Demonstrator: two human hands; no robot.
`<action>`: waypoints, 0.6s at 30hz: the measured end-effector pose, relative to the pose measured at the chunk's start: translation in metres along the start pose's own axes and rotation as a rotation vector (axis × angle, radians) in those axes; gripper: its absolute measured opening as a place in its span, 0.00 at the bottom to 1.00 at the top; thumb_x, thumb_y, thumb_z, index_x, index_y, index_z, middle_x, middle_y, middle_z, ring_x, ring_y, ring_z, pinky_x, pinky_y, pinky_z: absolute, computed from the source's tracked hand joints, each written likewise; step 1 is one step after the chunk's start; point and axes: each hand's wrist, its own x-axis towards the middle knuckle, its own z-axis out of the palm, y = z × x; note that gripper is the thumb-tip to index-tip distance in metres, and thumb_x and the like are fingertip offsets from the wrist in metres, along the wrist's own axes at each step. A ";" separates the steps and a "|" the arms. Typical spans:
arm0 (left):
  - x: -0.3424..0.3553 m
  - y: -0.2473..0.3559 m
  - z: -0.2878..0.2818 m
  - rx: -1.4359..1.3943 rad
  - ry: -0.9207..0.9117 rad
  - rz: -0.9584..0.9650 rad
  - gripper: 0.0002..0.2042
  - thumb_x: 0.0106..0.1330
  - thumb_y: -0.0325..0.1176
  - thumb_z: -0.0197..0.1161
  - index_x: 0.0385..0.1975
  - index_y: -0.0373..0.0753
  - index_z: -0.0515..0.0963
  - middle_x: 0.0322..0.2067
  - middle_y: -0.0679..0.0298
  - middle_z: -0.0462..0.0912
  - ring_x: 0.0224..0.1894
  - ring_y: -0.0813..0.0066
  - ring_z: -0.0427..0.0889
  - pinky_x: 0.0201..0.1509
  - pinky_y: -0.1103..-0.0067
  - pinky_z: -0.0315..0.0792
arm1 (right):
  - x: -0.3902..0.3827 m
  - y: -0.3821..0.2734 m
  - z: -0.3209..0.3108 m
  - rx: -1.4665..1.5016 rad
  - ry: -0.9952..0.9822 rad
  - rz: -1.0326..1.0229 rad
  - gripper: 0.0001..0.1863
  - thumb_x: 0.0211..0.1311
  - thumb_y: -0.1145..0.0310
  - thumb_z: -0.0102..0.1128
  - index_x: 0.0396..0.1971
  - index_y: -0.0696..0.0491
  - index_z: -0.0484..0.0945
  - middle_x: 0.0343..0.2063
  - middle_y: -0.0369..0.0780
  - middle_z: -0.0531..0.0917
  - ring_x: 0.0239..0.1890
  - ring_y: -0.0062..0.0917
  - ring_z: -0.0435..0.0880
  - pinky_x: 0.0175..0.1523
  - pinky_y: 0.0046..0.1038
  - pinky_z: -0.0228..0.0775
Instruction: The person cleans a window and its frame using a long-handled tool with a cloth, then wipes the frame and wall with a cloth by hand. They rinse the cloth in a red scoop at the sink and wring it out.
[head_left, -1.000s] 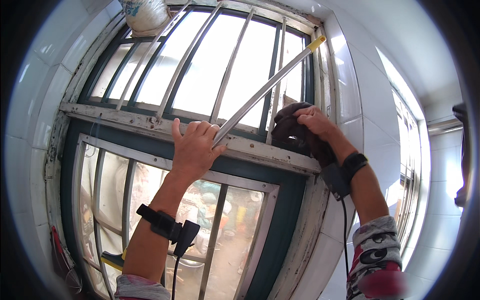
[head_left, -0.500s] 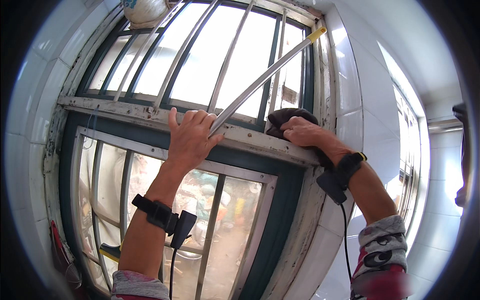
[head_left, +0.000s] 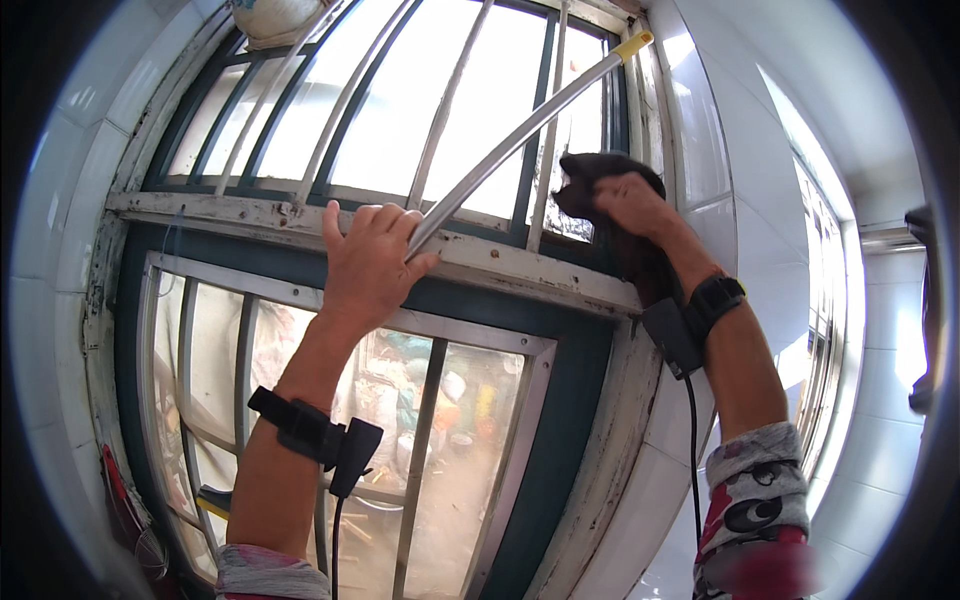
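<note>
I read this as tiled room in older, lived-in home; whether kitchen or washroom, I cannot tell. Glossy white wall tiles (head_left: 50,200) line both sides. Ahead of me, barred upper window (head_left: 390,130); below it, weathered pale crossbeam (head_left: 540,278), paint chipped. Under that, I see barred glazed panel (head_left: 350,316) in dark green frame (head_left: 575,370), jumbled clutter (head_left: 455,390) showing through. Stuffed pale sack (head_left: 272,22) high at left. Second barred window (head_left: 825,260) at right.
</note>
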 end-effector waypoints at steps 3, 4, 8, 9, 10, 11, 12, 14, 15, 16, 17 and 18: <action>0.000 0.000 0.000 0.026 -0.010 0.004 0.20 0.58 0.47 0.61 0.47 0.44 0.73 0.40 0.69 0.72 0.51 0.72 0.67 0.66 0.53 0.42 | -0.013 -0.004 0.005 -0.344 -0.516 0.062 0.23 0.56 0.50 0.48 0.38 0.54 0.81 0.42 0.48 0.80 0.48 0.39 0.76 0.54 0.32 0.65; 0.000 0.000 -0.001 0.027 -0.018 0.000 0.20 0.58 0.47 0.61 0.47 0.44 0.73 0.40 0.69 0.72 0.51 0.72 0.67 0.66 0.53 0.42 | -0.017 -0.006 0.007 -0.404 -0.460 0.139 0.25 0.56 0.50 0.46 0.38 0.56 0.81 0.42 0.49 0.80 0.48 0.40 0.76 0.55 0.32 0.65; 0.001 -0.001 -0.002 -0.013 -0.014 0.008 0.20 0.57 0.46 0.62 0.47 0.44 0.73 0.40 0.69 0.71 0.51 0.72 0.67 0.66 0.53 0.43 | -0.024 -0.015 0.006 -0.600 -0.501 0.183 0.22 0.53 0.57 0.47 0.35 0.61 0.80 0.41 0.51 0.80 0.47 0.40 0.77 0.54 0.33 0.66; 0.001 -0.001 -0.002 -0.027 -0.016 0.011 0.20 0.57 0.46 0.62 0.46 0.44 0.73 0.40 0.69 0.71 0.51 0.72 0.67 0.66 0.53 0.43 | -0.023 -0.017 0.005 -0.597 -0.517 0.159 0.21 0.52 0.59 0.48 0.35 0.61 0.80 0.40 0.51 0.80 0.46 0.40 0.78 0.52 0.33 0.67; 0.000 -0.002 -0.003 -0.027 -0.031 0.003 0.20 0.57 0.46 0.62 0.46 0.44 0.73 0.40 0.69 0.71 0.50 0.72 0.67 0.66 0.53 0.43 | -0.022 -0.019 0.002 -0.615 -0.508 0.153 0.19 0.50 0.62 0.49 0.34 0.61 0.80 0.39 0.51 0.80 0.44 0.40 0.79 0.51 0.33 0.69; 0.001 -0.002 -0.003 -0.027 -0.014 0.019 0.20 0.57 0.46 0.62 0.46 0.44 0.73 0.40 0.69 0.71 0.50 0.71 0.67 0.66 0.53 0.43 | -0.022 -0.021 -0.002 -0.610 -0.522 0.122 0.18 0.49 0.64 0.50 0.33 0.61 0.80 0.38 0.51 0.80 0.43 0.40 0.79 0.49 0.33 0.70; 0.001 -0.002 -0.003 -0.016 -0.008 0.025 0.19 0.57 0.45 0.62 0.46 0.44 0.73 0.40 0.69 0.71 0.50 0.71 0.67 0.66 0.53 0.43 | -0.020 -0.022 -0.008 -0.609 -0.543 0.178 0.17 0.48 0.65 0.50 0.32 0.61 0.80 0.36 0.51 0.81 0.40 0.40 0.80 0.46 0.33 0.71; 0.001 -0.003 -0.001 -0.012 0.003 0.036 0.19 0.57 0.45 0.62 0.46 0.43 0.73 0.39 0.69 0.71 0.50 0.71 0.67 0.66 0.52 0.43 | -0.018 -0.025 -0.020 -0.579 -0.576 0.145 0.15 0.47 0.67 0.51 0.28 0.63 0.78 0.30 0.51 0.81 0.34 0.39 0.82 0.40 0.33 0.74; 0.001 -0.003 -0.001 -0.008 0.007 0.036 0.19 0.57 0.45 0.62 0.46 0.43 0.73 0.39 0.69 0.71 0.50 0.71 0.67 0.66 0.52 0.43 | -0.017 -0.026 -0.030 -0.624 -0.560 0.191 0.14 0.47 0.67 0.51 0.27 0.63 0.78 0.29 0.50 0.81 0.33 0.39 0.81 0.40 0.34 0.74; 0.000 -0.003 -0.001 -0.004 0.005 0.034 0.19 0.58 0.45 0.62 0.46 0.43 0.73 0.39 0.69 0.71 0.50 0.71 0.67 0.66 0.52 0.43 | -0.018 -0.027 -0.039 -0.664 -0.565 0.235 0.14 0.48 0.67 0.51 0.27 0.63 0.78 0.29 0.50 0.81 0.33 0.39 0.81 0.40 0.34 0.73; 0.000 -0.003 -0.001 0.001 -0.006 0.030 0.19 0.58 0.45 0.62 0.46 0.43 0.73 0.39 0.69 0.71 0.50 0.71 0.67 0.66 0.52 0.43 | -0.020 -0.028 -0.047 -0.725 -0.567 0.306 0.13 0.48 0.67 0.51 0.26 0.63 0.77 0.28 0.49 0.81 0.32 0.38 0.81 0.40 0.34 0.73; 0.000 -0.002 0.000 0.003 -0.013 0.026 0.19 0.57 0.45 0.62 0.46 0.43 0.73 0.39 0.69 0.71 0.50 0.71 0.67 0.66 0.52 0.43 | -0.024 -0.028 -0.054 -0.696 -0.485 0.302 0.13 0.48 0.68 0.51 0.26 0.62 0.77 0.29 0.49 0.81 0.33 0.39 0.81 0.40 0.35 0.73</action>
